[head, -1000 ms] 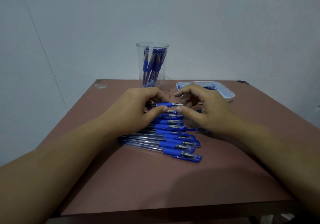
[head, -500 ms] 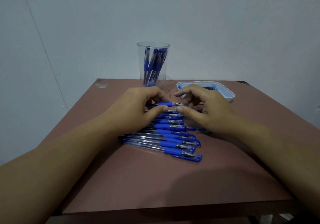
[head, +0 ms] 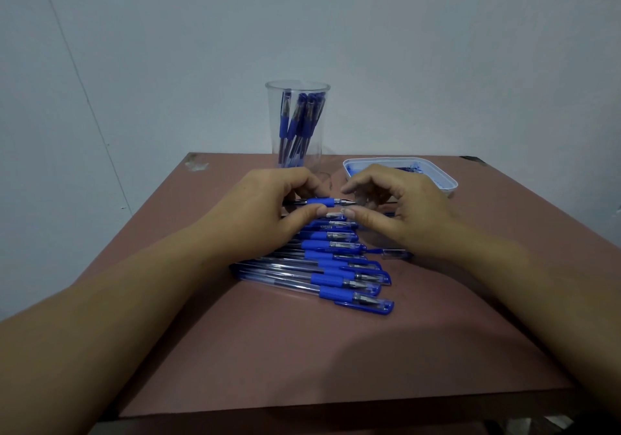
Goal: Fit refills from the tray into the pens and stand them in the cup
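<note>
Brown table [head: 302,350]: pens [head: 339,268], lettering illegible.

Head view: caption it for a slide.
Left hand grips a clear blue-gripped pen, right hand pinches its tip, above capped pens; clear plastic cup, white tray behind.

Dim, bluish light; soft shadow on the near table [head: 235,367]; wide-angle bowing at edges.

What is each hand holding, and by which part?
The left hand pinches a pen at its blue grip; the right hand curls round its metal tip, contact unclear.
</note>
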